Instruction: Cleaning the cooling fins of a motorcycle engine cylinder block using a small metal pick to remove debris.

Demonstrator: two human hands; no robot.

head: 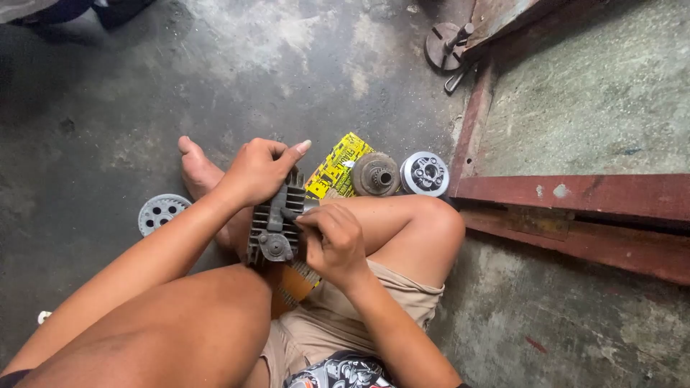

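Down low, left hand (253, 171) gripping finned engine cylinder (275, 226), right hand (334, 244) pinching its side, both hands closed.

A repair workshop: stained concrete floor (323, 65) strewn with clutch parts (424, 173) (greasy, loose).

Bare arms, bare legs, bare foot (198, 172).
Wearing khaki cloth shorts (338, 327) at lower centre; black-and-white printed garment hem (338, 373) at bottom edge.
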